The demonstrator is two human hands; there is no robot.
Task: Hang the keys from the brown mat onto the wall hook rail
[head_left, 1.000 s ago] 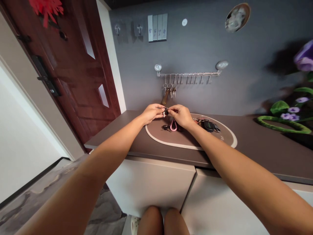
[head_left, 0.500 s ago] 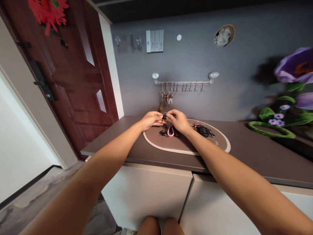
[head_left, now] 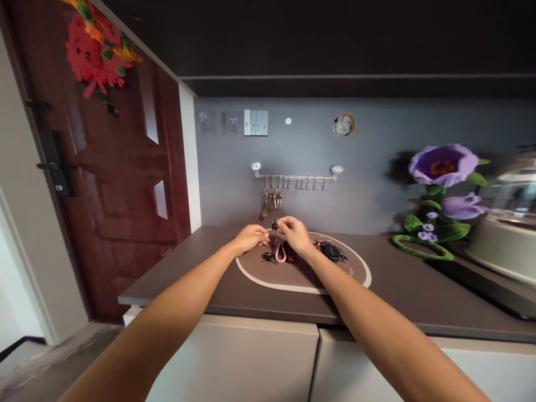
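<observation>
My right hand (head_left: 294, 234) pinches a small key ring with dark keys (head_left: 274, 225) hanging from it, above the back of the oval brown mat (head_left: 301, 279). Just left of the keys is my left hand (head_left: 252, 239), its fingers curled together; whether they touch anything is too small to tell. Below the hands a pink loop (head_left: 280, 252) and a dark key (head_left: 268, 257) lie on the mat. A black key fob (head_left: 332, 252) lies with other keys to the right. Several keys (head_left: 274, 198) hang from the left end of the hook rail (head_left: 297, 178).
Purple artificial flowers (head_left: 444, 166) with a green looped stem stand on the counter (head_left: 393, 290) at the right, beside a glass-topped appliance (head_left: 506, 223). A dark shelf (head_left: 335, 44) overhangs the counter. The red-brown door (head_left: 121, 223) is at the left.
The view has tilted up and shifted right, showing more shelf and the appliance. My left hand has moved slightly away from the keys, which now hang from my right hand.
</observation>
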